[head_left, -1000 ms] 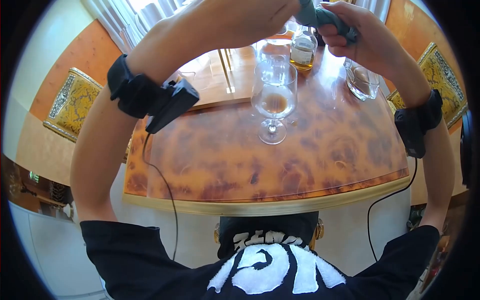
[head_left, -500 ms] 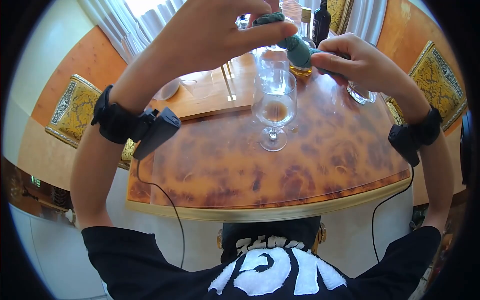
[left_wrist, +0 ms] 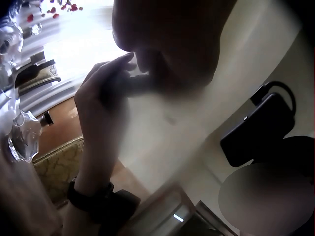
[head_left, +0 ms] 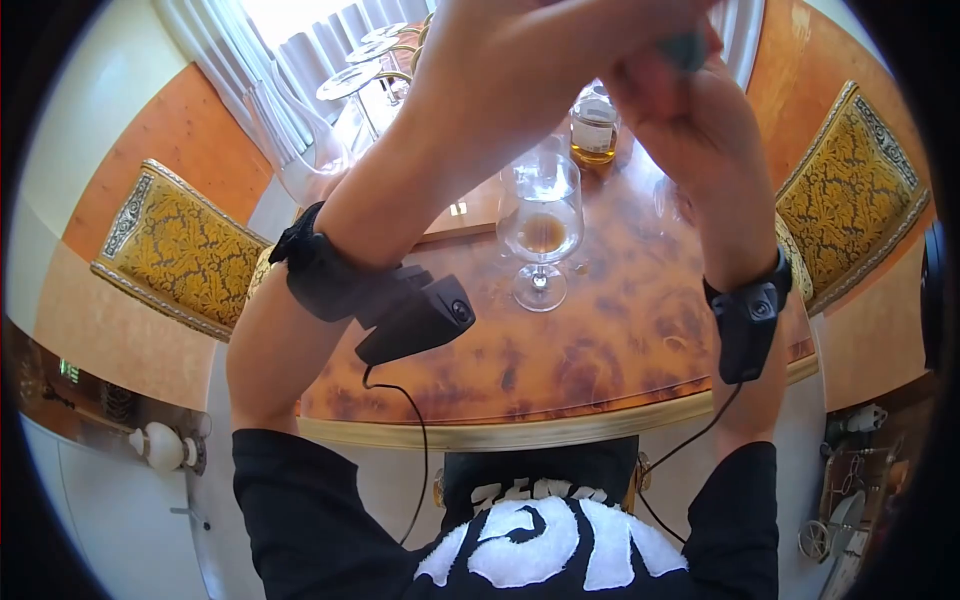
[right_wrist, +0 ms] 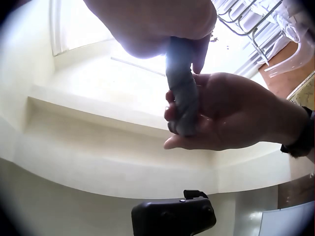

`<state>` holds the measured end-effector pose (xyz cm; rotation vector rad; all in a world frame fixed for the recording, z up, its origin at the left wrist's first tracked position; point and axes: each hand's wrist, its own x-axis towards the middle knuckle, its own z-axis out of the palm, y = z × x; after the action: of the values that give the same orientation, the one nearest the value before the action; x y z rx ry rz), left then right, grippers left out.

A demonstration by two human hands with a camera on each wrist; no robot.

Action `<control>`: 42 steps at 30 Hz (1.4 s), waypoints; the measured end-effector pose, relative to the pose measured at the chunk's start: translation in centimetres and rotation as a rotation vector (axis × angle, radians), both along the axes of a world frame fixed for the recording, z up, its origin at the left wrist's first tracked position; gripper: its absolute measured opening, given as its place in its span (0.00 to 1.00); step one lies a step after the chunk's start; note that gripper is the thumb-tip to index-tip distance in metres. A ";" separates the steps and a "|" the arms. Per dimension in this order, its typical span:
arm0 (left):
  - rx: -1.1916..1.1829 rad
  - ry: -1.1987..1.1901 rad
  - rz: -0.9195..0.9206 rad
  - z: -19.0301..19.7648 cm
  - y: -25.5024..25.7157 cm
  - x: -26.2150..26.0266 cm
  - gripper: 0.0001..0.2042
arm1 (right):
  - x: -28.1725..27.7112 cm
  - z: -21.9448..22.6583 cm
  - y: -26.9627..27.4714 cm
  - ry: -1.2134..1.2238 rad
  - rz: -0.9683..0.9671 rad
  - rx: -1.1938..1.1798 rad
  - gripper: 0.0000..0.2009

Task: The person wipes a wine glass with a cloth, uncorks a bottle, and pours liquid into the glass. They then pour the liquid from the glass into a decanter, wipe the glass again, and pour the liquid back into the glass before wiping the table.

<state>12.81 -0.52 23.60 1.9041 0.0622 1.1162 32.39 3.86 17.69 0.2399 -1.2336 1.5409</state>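
A twisted grey-green cloth [right_wrist: 183, 93] is raised above the table between both hands. My left hand [right_wrist: 231, 110] has its fingers curled round one end of it in the right wrist view. The other end goes into my right hand [right_wrist: 162, 22], which grips it at the top of that view. In the head view the left hand [head_left: 565, 55] crosses over in front of the right hand [head_left: 690, 135], and only a blurred bit of cloth [head_left: 685, 50] shows. Below them on the table stands a stemmed glass [head_left: 541, 225] with a little brown liquid.
Behind the stemmed glass is a bottle [head_left: 594, 130] of amber liquid. A clear decanter [head_left: 310, 165] stands at the left, near stemmed glasses [head_left: 350, 82] hung upside down. Part of a wooden board [head_left: 450, 228] lies under the left forearm. Patterned chairs [head_left: 180, 250] flank the table.
Half a second ago the cloth was stretched lower between the hands. Now both hands have risen and come close together, the left moving right and the right forearm swinging inward.
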 end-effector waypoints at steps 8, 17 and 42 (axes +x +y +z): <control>0.829 0.126 0.423 0.9 1.1 -1.6 0.17 | -5.1 2.0 -1.4 0.183 -0.392 -0.509 0.08; 1.928 0.340 0.748 4.5 2.5 -2.9 0.15 | -4.2 0.7 -2.5 -0.444 -0.532 -0.361 0.10; 0.852 1.010 0.725 -2.8 1.3 -4.4 0.26 | -3.0 -0.8 0.6 -0.715 -1.372 0.802 0.13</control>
<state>8.39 0.82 20.79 3.2060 1.0414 0.4591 29.35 4.50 16.90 -0.6171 -1.8887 -0.1462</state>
